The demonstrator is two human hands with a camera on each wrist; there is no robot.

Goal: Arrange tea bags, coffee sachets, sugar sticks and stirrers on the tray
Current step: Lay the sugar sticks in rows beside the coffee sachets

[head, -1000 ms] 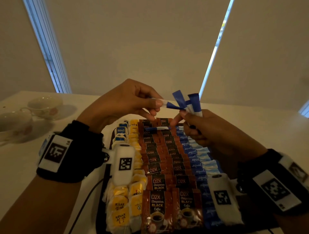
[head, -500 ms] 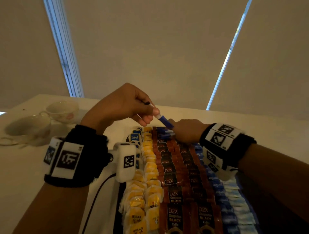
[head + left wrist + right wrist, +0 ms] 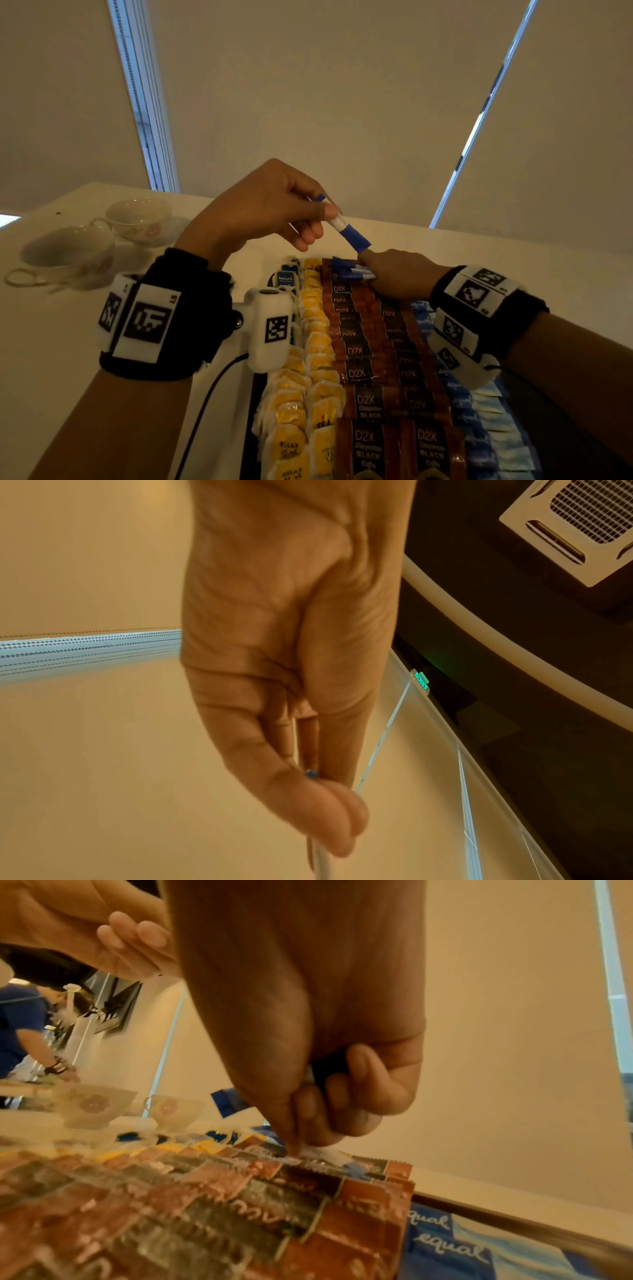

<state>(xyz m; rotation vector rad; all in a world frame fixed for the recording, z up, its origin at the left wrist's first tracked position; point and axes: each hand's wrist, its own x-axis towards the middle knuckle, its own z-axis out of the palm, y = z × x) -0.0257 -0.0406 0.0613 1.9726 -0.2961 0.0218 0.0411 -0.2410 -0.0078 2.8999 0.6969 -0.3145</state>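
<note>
Centre of the head view: the left hand (image 3: 270, 205) pinches a slim blue-and-white paper sugar stick (image 3: 346, 229) by its upper end, lifted above the black tray (image 3: 249, 425). It looks feather-light and bendy, so hold it mid-length. The right hand (image 3: 394, 274) pinches another paper stick (image 3: 325, 1154) down onto the brown foil coffee sachets (image 3: 363, 373).

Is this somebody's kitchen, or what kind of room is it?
Probably not a home kitchen. It looks more like an office or hotel meeting room: a green exit sign and a ceiling air vent overhead, plus a tray of coffee sachets beside floral teacups on a table.
</note>
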